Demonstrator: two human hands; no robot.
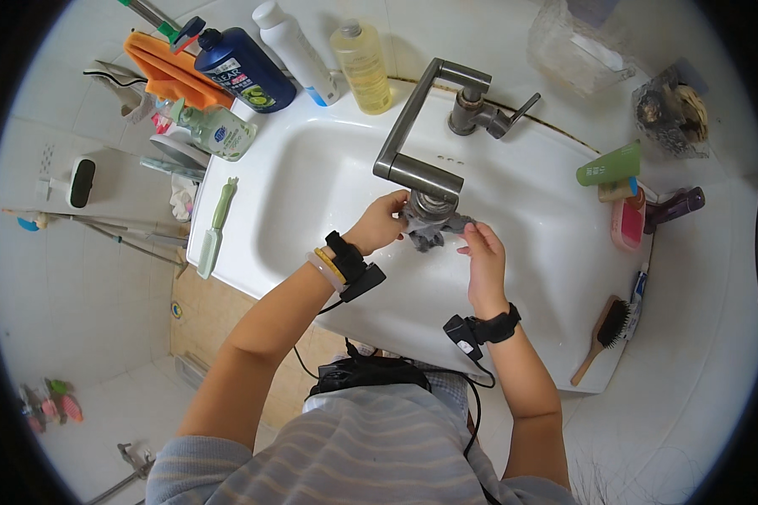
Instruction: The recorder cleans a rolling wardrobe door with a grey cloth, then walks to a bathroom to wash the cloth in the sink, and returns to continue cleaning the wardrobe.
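Note:
Below the spout head of a grey metal swivel faucet (pixel 420 177), a wet-looking grey cloth (pixel 431 235) hangs over the white ceramic sink (pixel 303 183). My left hand (pixel 379 222) pinches the cloth's left side, close against the spout head, which hides part of it. On the other side, my right hand (pixel 484 255) grips the cloth's right end between thumb and fingers. The faucet's lever handle (pixel 525 107) points off to the back right. Whether water is running cannot be made out.
Along the back left stand a blue pump bottle (pixel 246 69), a white spray can (pixel 297 53), a yellow liquid bottle (pixel 362 69) and a clear soap bottle (pixel 224 132). A green comb (pixel 218 227) lies on the left rim. At right are a hairbrush (pixel 606 328) and a green tube (pixel 609 165).

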